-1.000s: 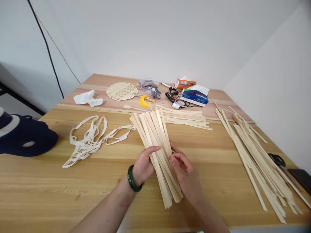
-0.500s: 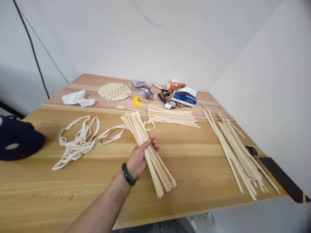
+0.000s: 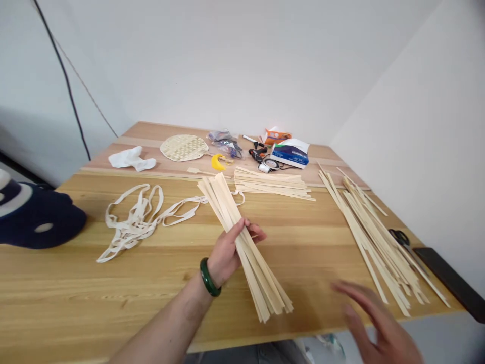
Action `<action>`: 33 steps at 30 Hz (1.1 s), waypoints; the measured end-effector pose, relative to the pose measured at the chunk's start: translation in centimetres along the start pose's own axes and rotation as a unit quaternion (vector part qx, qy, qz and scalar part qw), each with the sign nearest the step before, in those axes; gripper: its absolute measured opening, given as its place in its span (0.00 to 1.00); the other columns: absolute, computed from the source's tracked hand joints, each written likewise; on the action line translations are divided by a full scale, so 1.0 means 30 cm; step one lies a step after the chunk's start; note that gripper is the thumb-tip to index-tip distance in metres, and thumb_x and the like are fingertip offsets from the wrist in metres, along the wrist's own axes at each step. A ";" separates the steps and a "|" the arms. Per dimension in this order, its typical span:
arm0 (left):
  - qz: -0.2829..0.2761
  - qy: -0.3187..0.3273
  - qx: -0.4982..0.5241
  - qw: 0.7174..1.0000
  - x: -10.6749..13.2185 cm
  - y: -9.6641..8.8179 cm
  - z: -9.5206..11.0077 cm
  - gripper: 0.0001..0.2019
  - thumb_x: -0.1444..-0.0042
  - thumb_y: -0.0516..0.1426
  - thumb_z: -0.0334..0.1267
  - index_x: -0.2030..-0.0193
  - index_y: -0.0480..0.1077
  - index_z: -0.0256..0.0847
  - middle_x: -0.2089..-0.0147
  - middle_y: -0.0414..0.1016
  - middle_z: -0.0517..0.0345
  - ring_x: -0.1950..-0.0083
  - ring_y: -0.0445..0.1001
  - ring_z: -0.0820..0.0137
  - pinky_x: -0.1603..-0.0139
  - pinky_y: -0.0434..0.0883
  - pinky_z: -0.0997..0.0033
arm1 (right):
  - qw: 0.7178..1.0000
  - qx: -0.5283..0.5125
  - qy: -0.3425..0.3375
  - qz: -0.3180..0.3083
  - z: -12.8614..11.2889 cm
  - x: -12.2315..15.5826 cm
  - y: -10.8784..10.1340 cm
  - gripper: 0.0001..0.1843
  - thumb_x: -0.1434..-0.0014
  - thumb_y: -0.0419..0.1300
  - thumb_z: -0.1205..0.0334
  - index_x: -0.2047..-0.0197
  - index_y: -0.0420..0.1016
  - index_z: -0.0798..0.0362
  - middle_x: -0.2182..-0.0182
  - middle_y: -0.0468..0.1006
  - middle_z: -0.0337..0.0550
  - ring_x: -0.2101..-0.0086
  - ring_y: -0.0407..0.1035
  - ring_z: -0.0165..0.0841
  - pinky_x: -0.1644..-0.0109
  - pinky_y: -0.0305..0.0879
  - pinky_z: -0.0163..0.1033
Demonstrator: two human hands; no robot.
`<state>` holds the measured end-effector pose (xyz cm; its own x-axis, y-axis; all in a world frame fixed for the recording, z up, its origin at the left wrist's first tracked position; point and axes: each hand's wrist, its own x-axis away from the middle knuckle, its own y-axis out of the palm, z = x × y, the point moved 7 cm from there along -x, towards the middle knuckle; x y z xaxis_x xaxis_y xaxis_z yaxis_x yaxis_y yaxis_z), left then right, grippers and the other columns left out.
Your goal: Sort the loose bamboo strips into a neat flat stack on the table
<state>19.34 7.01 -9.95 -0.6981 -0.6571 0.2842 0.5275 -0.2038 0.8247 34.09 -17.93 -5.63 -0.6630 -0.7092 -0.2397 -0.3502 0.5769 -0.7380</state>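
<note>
Pale brown wooden table (image 3: pixel 295 227): under all the handled material, probably for a broad, level working surface.
Loose pile of long, flat, pale wooden strips (image 3: pixel 373 237): along the table's right side, ends uneven; likely set there to stay apart from the shorter strips.
Tangle of white cloth ribbon (image 3: pixel 132 222): on the table's left, in loose loops, apparently just dropped there.
Thick bundle of shorter, flat, pale strips (image 3: pixel 252 258): over the table's middle, tilted with far end to the left; cannot tell whether touching the wood.
Flat row of pale strips (image 3: pixel 273 183): beyond the bundle, mostly side by side, perhaps for neatness.
Bare right hand (image 3: pixel 379 318): near the table's front edge, blurred, thumb and fingers well apart, nothing visible in grasp.
Bare left hand (image 3: pixel 229 247): curled around the bundle near mid-length, thumb across the top; presumably for balance and to stop slipping.
Dark green bangle (image 3: pixel 207 279): around the left wrist, behind the grip, well apart from the strips.
</note>
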 end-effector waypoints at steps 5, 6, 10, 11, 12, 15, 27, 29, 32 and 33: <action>0.007 0.040 -0.001 0.999 0.012 -0.002 0.021 0.14 0.49 0.68 0.46 0.69 0.70 0.40 0.55 0.80 0.56 0.57 0.77 0.67 0.46 0.71 0.64 | 0.957 -0.115 -0.071 -0.257 -0.391 -0.245 0.371 0.34 0.50 0.66 0.57 0.40 0.66 0.49 0.43 0.73 0.49 0.44 0.69 0.44 0.39 0.66 0.50; 0.017 0.046 0.005 0.999 0.013 -0.006 0.025 0.14 0.49 0.68 0.46 0.70 0.70 0.40 0.51 0.79 0.57 0.57 0.76 0.68 0.48 0.71 0.66 | 0.948 -0.096 -0.084 -0.292 -0.440 -0.255 0.420 0.38 0.51 0.66 0.59 0.37 0.62 0.50 0.42 0.72 0.51 0.44 0.69 0.45 0.39 0.66 0.51; 0.067 0.049 0.011 0.997 0.011 -0.027 0.025 0.14 0.49 0.67 0.48 0.67 0.72 0.41 0.43 0.76 0.58 0.51 0.75 0.67 0.50 0.70 0.70 | 0.942 0.055 -0.145 -0.298 -0.506 -0.244 0.507 0.37 0.46 0.58 0.71 0.33 0.56 0.55 0.41 0.70 0.58 0.46 0.70 0.47 0.45 0.69 0.52; 0.073 0.050 0.005 0.996 0.010 -0.031 0.024 0.14 0.48 0.67 0.48 0.65 0.74 0.41 0.43 0.75 0.58 0.48 0.74 0.66 0.49 0.69 0.70 | 0.941 0.090 -0.160 -0.285 -0.504 -0.243 0.511 0.36 0.46 0.56 0.73 0.34 0.57 0.56 0.42 0.71 0.58 0.47 0.70 0.47 0.46 0.70 0.52; 0.077 0.052 -0.003 0.996 0.008 -0.033 0.023 0.15 0.49 0.67 0.49 0.62 0.75 0.42 0.42 0.75 0.58 0.45 0.73 0.65 0.48 0.69 0.70 | 0.938 0.118 -0.172 -0.277 -0.496 -0.246 0.513 0.33 0.45 0.55 0.74 0.35 0.59 0.56 0.44 0.73 0.57 0.48 0.71 0.47 0.48 0.70 0.52; 0.054 0.059 -0.042 0.996 0.001 -0.028 0.021 0.21 0.49 0.67 0.51 0.53 0.77 0.41 0.45 0.77 0.54 0.40 0.70 0.62 0.42 0.67 0.68 | 0.927 0.152 -0.211 -0.268 -0.450 -0.304 0.507 0.24 0.42 0.53 0.72 0.42 0.66 0.55 0.51 0.77 0.53 0.54 0.75 0.43 0.53 0.72 0.47; 0.101 -0.061 -0.068 0.991 -0.019 -0.078 -0.040 0.22 0.61 0.73 0.43 0.59 0.78 0.36 0.61 0.78 0.51 0.63 0.74 0.68 0.59 0.76 0.67 | 0.852 0.354 -0.326 -0.205 -0.141 -0.954 0.440 0.26 0.40 0.48 0.77 0.40 0.67 0.57 0.43 0.72 0.58 0.45 0.69 0.43 0.51 0.70 0.45; 0.111 -0.055 -0.075 0.989 -0.024 -0.083 -0.037 0.21 0.63 0.73 0.49 0.68 0.76 0.35 0.70 0.74 0.56 0.69 0.71 0.72 0.66 0.75 0.71 | 0.844 0.363 -0.333 -0.214 -0.112 -1.012 0.465 0.24 0.38 0.52 0.72 0.39 0.66 0.57 0.43 0.72 0.58 0.45 0.68 0.44 0.52 0.70 0.44; 0.130 -0.045 -0.101 0.985 -0.026 -0.086 -0.030 0.26 0.62 0.71 0.55 0.81 0.64 0.38 0.83 0.55 0.67 0.80 0.54 0.80 0.82 0.59 0.80 | 0.831 0.364 -0.351 -0.232 -0.085 -1.065 0.509 0.22 0.34 0.56 0.59 0.39 0.66 0.55 0.44 0.73 0.57 0.46 0.68 0.45 0.52 0.69 0.44; 0.137 -0.039 -0.108 0.984 -0.026 -0.086 -0.026 0.29 0.62 0.71 0.57 0.83 0.59 0.39 0.84 0.50 0.69 0.82 0.49 0.82 0.84 0.53 0.81 | 0.827 0.362 -0.359 -0.236 -0.080 -1.076 0.522 0.23 0.34 0.56 0.55 0.39 0.66 0.55 0.45 0.74 0.57 0.46 0.68 0.45 0.51 0.68 0.44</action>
<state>18.89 7.49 -12.68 -0.5457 -0.6526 0.5256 0.7862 -0.1816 0.5908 48.41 14.95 -7.92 0.0886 -0.9941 0.0621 0.2018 -0.0431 -0.9785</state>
